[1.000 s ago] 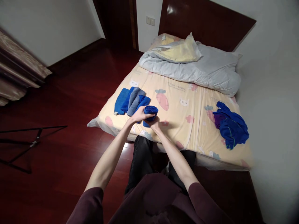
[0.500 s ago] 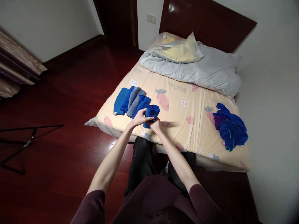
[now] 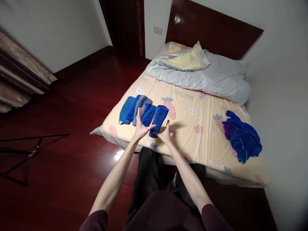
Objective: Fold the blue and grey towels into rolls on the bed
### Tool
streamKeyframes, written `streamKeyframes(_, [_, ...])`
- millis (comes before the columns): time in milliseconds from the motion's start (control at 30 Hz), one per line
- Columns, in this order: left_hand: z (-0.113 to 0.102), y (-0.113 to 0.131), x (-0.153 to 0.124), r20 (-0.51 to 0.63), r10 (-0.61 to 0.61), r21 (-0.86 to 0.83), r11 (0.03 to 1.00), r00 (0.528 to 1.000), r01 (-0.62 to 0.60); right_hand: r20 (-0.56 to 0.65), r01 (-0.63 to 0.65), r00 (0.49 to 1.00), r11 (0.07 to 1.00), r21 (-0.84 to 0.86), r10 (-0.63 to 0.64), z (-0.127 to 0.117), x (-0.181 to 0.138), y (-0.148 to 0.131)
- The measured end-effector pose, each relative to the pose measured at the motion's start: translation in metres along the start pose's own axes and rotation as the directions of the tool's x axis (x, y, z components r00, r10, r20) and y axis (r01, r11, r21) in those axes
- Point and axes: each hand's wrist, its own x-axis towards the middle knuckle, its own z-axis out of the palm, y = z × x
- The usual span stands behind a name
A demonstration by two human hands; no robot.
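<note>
Nearest, the person's dark maroon short-sleeved top (image 3: 158, 211) fills the bottom, with black trousers (image 3: 148, 166) below it at the foot of a bed (image 3: 185, 144) covered in a cream sheet printed with carrots, flowers and white animal faces. Both bare forearms reach forward over the bed's near edge. The left hand (image 3: 141, 129) is spread wide, fingers pointing away and thumb stretched across to the lower part of a tightly rolled bright-blue cloth (image 3: 160, 118). The right hand (image 3: 165, 134) is also wide, on the roll's other side, its thumb at the same lower end. Neither hand closes round the roll; how firmly the thumbs touch it cannot be told.

The roll lies slantwise on the bed, its coiled end facing away. Just left of it, a row of folded cloths overlaps: a bright-blue one (image 3: 149, 113), a grey one (image 3: 139, 107), a deep-blue one (image 3: 132, 113) and a teal-blue one (image 3: 126, 108). Well apart to the right sits a crumpled blue garment (image 3: 247, 138) with green edging, a purple cloth (image 3: 229, 130) against it.

On the dark red wooden floor (image 3: 79, 115) at left stand black metal legs (image 3: 36, 146). Farther off, a bunched pale-grey quilt (image 3: 221, 75) and a pale-yellow pillow (image 3: 187, 61) lie below a dark brown wooden headboard (image 3: 214, 29).
</note>
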Motion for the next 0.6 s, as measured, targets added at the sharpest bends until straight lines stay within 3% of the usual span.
streamKeyframes(200, [0.004, -0.008, -0.017, -0.022, -0.021, 0.066, 0.998, 1.0, 0.022, 0.046, -0.057, 0.997, 0.995, -0.083, 0.061, -0.004, -0.024, 0.037])
streamKeyframes(333, [0.015, -0.009, -0.02, 0.011, -0.03, 0.094, 0.995, 1.0, 0.028, 0.115, -0.034, 0.993, 0.999, -0.013, 0.035, -0.004, -0.037, 0.053])
streamKeyframes(600, [0.039, -0.012, -0.014, 0.166, 0.051, 0.263, 0.96, 0.985, -0.094, 0.21, -0.136, 0.972, 0.984, 0.119, 0.109, -0.026, -0.057, 0.038])
